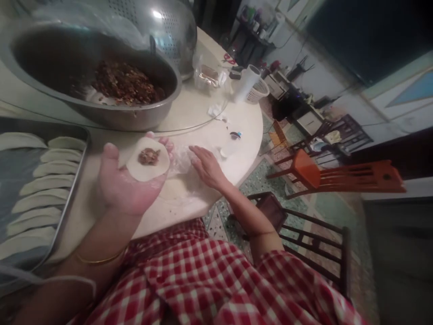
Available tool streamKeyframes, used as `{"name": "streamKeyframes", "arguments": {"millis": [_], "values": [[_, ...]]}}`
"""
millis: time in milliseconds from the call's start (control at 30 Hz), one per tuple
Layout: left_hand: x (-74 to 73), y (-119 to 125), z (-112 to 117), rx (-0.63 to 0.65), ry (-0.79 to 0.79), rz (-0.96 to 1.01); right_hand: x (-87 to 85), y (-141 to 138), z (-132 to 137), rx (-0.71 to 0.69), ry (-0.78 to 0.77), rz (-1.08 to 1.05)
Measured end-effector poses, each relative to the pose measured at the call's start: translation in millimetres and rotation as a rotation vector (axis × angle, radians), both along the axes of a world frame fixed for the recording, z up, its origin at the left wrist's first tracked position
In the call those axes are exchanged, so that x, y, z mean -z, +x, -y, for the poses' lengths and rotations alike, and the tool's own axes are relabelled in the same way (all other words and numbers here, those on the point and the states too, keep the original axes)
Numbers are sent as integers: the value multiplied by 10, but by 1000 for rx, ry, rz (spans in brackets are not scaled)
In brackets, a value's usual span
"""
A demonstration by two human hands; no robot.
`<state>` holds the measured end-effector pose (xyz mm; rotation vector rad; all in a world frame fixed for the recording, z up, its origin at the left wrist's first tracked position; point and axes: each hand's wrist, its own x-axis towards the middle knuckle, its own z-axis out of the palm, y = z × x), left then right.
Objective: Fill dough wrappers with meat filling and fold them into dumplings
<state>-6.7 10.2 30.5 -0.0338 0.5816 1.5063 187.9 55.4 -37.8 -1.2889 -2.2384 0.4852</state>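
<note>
On the upturned palm of my left hand (130,194) lies a round, pale dumpling wrapper (147,174), with its fingers loosely cupped around the far side. A small mound of brown filling (149,156) sits in the middle of the wrapper, which is flat and unfolded. My right hand (208,168) is over the table to the right, fingers stretched out and nothing seen in them. Its fingertips are beside a crumpled clear plastic bag (181,159); whether they touch it I cannot tell.
A large metal bowl (135,118) of dark filling (125,83) stands behind my left hand. At left is a metal tray (72,189) with several folded dumplings (42,198). A colander (184,36), plastic roll (248,83) and white basket (259,91) stand farther back. Chairs (306,167) are at right.
</note>
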Motion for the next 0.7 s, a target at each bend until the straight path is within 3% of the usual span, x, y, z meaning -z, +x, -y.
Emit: {"name": "streamKeyframes", "arguments": {"millis": [167, 267, 333, 400, 533, 633, 700], "values": [[-15, 61, 190, 101, -25, -34, 46, -410, -306, -240, -251, -93], [-28, 83, 254, 124, -6, -59, 1, -586, -284, -353, -247, -120], [-37, 100, 259, 129, -9, -59, -59, -527, -233, -314, -208, -161], [-43, 125, 234, 137, -35, -48, -129, -274, -191, -178, -105, -206], [-41, 199, 123, 177, -47, -59, -241, 600, -169, 240, 297, -126], [-31, 266, 28, 158, -22, -61, -263, 1118, -204, 400, 307, 33], [-21, 305, -23, 172, -14, -52, -229, 1257, -261, 423, 247, 122]]}}
